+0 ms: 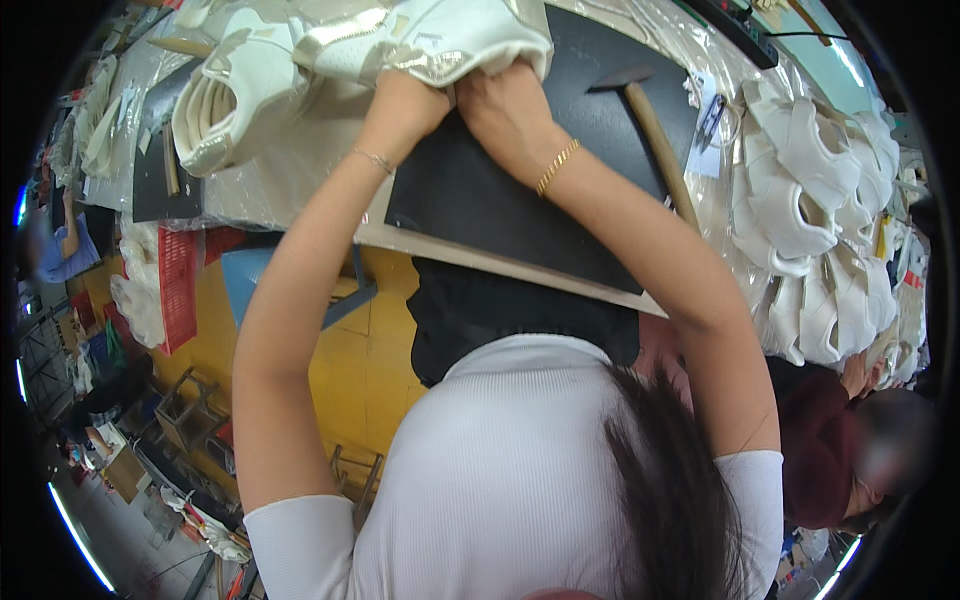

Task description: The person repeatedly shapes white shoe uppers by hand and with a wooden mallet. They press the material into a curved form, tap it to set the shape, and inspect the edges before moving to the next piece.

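A white shoe upper with shiny pale trim [440, 42] is seen at the top centre of the frame, partly cut off by the upper edge, with its lower rim met by the left hand [412, 100] and the right hand [507, 108] side by side. The fingers of both hands are hidden at that rim, so it cannot be told how far they are opened or closed, or how firmly the material is gripped. If the rim were pulled unevenly by the two hands, the trim might be creased or its edge strained. The second upper [220, 115] at the upper left might be nudged, since it is set right beside the first. The hammer [655, 135], laid on the black board [570, 150] at the upper right of centre, might be knocked by the right forearm, as its handle is reached almost to that arm. Should the blue clippers [712, 118] farther right be swept aside, the stacked white uppers [800, 190] at the right might be snagged. No brand or wording can be read: the marks on the upper are too indistinct, and nothing legible is shown on the white paper [702, 155] under the clippers.
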The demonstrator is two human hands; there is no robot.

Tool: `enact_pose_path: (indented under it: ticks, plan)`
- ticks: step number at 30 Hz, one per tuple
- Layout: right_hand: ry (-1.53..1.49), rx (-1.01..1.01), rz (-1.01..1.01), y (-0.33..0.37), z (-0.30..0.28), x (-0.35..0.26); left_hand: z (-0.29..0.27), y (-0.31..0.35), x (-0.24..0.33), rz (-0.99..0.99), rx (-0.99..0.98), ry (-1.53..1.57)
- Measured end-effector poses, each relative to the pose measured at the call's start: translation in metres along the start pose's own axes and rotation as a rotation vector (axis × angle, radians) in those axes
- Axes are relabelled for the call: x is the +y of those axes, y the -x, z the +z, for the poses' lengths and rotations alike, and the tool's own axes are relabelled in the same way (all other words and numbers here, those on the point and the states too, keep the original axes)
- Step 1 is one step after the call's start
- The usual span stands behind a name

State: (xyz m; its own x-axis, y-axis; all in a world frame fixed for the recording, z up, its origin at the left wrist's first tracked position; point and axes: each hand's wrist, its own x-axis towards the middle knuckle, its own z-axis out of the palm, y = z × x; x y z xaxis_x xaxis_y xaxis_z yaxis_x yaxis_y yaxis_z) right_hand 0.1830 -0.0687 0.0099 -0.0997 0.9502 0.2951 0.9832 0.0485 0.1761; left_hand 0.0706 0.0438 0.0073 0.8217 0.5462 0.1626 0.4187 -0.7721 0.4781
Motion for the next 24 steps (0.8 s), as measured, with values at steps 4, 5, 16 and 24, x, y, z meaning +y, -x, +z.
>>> enact_pose_path:
  ticks: [4,5,16,24]
  plan:
    - [0.014,0.069,0.001,0.011,-0.001,-0.005,0.007,0.001,0.003,0.134,0.188,-0.048]
    - [-0.004,0.055,0.017,0.013,-0.002,-0.007,0.008,0.005,0.006,0.12,0.206,-0.042]
    - [-0.098,-0.03,0.072,0.019,-0.004,-0.015,-0.006,0.051,0.037,-0.084,0.131,-0.558]
    - [-0.097,-0.076,0.073,0.018,0.001,-0.017,0.004,0.051,0.042,-0.356,0.171,-0.219]
